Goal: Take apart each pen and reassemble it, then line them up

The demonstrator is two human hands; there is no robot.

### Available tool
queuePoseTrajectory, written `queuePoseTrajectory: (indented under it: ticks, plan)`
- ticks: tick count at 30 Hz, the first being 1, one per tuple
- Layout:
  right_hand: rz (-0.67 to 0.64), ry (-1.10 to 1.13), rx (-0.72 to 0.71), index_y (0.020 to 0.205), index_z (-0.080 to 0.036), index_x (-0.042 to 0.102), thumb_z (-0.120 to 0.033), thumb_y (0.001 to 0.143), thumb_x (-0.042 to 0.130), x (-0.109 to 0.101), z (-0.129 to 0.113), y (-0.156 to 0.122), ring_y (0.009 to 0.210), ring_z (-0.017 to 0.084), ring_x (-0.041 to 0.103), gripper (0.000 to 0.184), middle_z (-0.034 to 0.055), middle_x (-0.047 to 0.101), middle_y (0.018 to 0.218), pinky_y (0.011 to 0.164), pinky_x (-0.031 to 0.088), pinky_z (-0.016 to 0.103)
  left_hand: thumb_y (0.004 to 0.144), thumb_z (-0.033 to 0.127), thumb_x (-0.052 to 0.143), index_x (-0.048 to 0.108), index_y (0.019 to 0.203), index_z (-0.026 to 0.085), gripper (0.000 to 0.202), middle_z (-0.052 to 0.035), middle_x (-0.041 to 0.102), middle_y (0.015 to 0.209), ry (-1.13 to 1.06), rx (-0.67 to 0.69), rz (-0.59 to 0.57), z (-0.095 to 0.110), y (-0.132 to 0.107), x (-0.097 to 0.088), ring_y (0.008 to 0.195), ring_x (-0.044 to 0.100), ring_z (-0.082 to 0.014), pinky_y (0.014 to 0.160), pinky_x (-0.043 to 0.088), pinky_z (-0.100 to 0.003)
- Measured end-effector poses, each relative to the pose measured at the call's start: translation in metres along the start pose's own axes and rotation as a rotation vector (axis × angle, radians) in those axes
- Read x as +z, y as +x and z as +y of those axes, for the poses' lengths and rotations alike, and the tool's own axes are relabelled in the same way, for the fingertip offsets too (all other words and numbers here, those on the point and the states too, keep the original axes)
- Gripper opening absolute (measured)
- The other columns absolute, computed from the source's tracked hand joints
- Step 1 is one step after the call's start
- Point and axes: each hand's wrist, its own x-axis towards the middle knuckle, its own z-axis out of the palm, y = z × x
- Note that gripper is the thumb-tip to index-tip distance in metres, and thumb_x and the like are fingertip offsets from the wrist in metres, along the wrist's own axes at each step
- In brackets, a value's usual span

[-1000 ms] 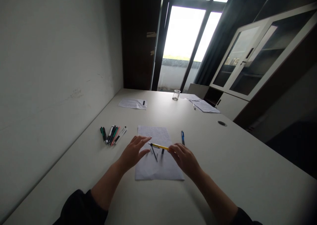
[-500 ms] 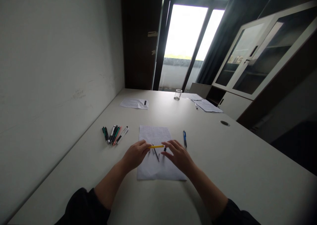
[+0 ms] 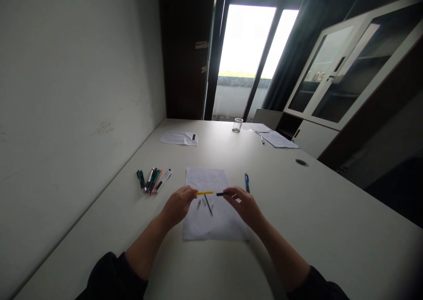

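My left hand (image 3: 180, 205) pinches one end of a yellow pen barrel (image 3: 205, 193) and holds it level above a written sheet of paper (image 3: 211, 212). My right hand (image 3: 243, 203) pinches a small black pen piece (image 3: 220, 194) just to the right of the barrel's free end, a small gap apart. On the sheet below lie a thin dark refill (image 3: 208, 204) and one or two tiny pen parts (image 3: 199, 201). Both forearms reach in from the bottom edge in dark sleeves.
A row of several pens (image 3: 152, 179) lies left of the sheet, and a blue pen (image 3: 246, 182) to its right. Farther back on the white table (image 3: 330, 220) are a glass (image 3: 237, 125), more papers (image 3: 179, 138), and a cable hole (image 3: 301, 162). A wall runs along the left.
The yellow pen passed from my right hand to my left. My right hand picked the black piece off the sheet and raised it beside the barrel's end.
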Motion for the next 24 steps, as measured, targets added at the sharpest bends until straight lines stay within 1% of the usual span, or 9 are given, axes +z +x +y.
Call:
queuePoseTrajectory:
  ticks: [3, 7, 15, 24]
  plan:
    - [0.046, 0.118, 0.091, 0.098, -0.021, 0.066, -0.034, 0.089, 0.061, -0.003, -0.004, 0.000, 0.078, 0.018, 0.068, 0.017, 0.0064, 0.071, 0.096, 0.070, 0.058, 0.032, 0.096, 0.018, 0.045, 0.059, 0.103, 0.020, 0.016, -0.0046, 0.063, 0.093, -0.009, 0.003, 0.002, 0.000, 0.000, 0.001, 0.084, 0.060, -0.0165, 0.075, 0.050, -0.028]
    - [0.043, 0.179, 0.121, 0.097, -0.020, 0.068, -0.035, 0.088, 0.063, -0.002, -0.010, 0.001, 0.079, 0.019, 0.069, 0.018, 0.0065, 0.072, 0.094, 0.071, 0.059, 0.033, 0.096, 0.018, 0.046, 0.059, 0.104, 0.020, 0.016, -0.0047, 0.063, 0.093, -0.015, 0.005, 0.000, 0.000, 0.000, 0.003, 0.083, 0.060, -0.0164, 0.075, 0.050, -0.028]
    - [0.039, 0.175, 0.062, 0.099, -0.021, 0.068, -0.037, 0.088, 0.062, 0.000, -0.012, 0.001, 0.077, 0.019, 0.069, 0.020, 0.0063, 0.072, 0.092, 0.069, 0.059, 0.032, 0.096, 0.018, 0.046, 0.059, 0.105, 0.019, 0.016, -0.0048, 0.063, 0.094, 0.007, 0.002, -0.038, 0.002, 0.001, 0.001, 0.085, 0.059, -0.0163, 0.077, 0.050, -0.029]
    - [0.040, 0.177, 0.030, 0.099, -0.022, 0.069, -0.036, 0.088, 0.063, 0.001, -0.012, -0.001, 0.076, 0.019, 0.068, 0.018, 0.0067, 0.072, 0.094, 0.070, 0.059, 0.034, 0.097, 0.019, 0.044, 0.059, 0.107, 0.020, 0.018, -0.0055, 0.063, 0.094, 0.023, 0.017, -0.030, 0.004, 0.001, 0.000, 0.084, 0.060, -0.0163, 0.075, 0.052, -0.030]
